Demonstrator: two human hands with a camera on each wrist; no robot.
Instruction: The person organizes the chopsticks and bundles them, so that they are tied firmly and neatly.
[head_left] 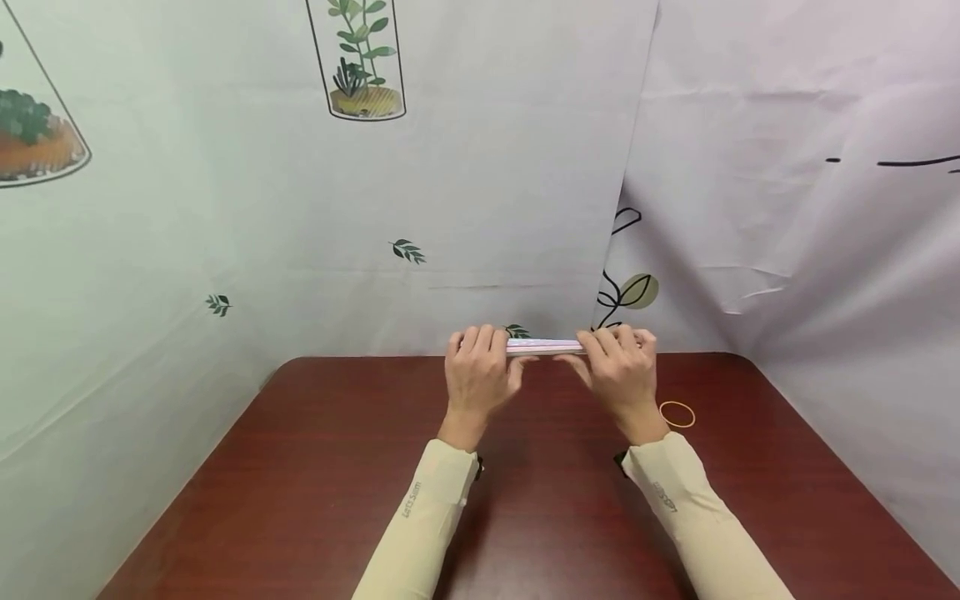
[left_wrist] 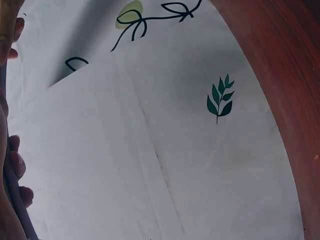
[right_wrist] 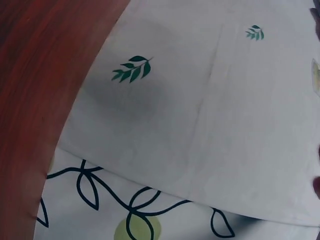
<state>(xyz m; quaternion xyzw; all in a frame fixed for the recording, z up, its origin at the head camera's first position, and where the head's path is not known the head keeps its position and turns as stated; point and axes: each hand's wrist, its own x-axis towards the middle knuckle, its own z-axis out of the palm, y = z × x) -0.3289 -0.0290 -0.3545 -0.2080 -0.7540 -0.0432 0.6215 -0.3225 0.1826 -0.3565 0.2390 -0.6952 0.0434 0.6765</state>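
Note:
A thin, flat stack (head_left: 545,346) with pink, white and lavender edges is held level above the far edge of the table; its exact kind cannot be told. My left hand (head_left: 477,371) grips its left end and my right hand (head_left: 622,369) grips its right end. Both thumbs point inward beneath the near edge. In the left wrist view a dark purplish edge of the stack (left_wrist: 19,207) shows at the far left, with fingertips (left_wrist: 18,164) bent over it. Only bits of fingers (right_wrist: 316,186) appear at the right border of the right wrist view.
A yellow rubber band (head_left: 678,403) lies on the dark red wooden table (head_left: 337,483), just right of my right wrist. White cloth (head_left: 495,183) printed with plants hangs behind the table and along both sides.

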